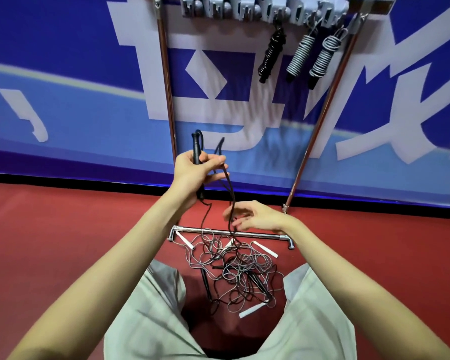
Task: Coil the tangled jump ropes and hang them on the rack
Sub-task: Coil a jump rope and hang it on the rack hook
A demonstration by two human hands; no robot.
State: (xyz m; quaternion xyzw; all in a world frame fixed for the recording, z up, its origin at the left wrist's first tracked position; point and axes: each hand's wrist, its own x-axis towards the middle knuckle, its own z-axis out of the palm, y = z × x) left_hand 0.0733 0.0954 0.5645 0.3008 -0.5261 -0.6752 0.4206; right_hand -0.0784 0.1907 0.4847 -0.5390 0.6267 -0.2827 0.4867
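Nothing in front of me could be read. The blue banner (63, 61) behind the rack (264, 9) carried large white characters, but they ran past the edges of my view and I could not make any of them out. The rack and the rope handles showed no label, brand or number.

Black rope in hand (230, 193): thin black cord, its black handle (196, 152) upright, cord hanging down into the pile.
Tangled pile (234, 268): grey and black cords looped over each other on the red floor, with white handles (265, 249) and black handles sticking out at the edges.
Rack (260, 9): grey row of hooks on a metal frame, upright.
Hung ropes: one black coil (272, 54) and two grey coils (300, 54), side by side at the right end.
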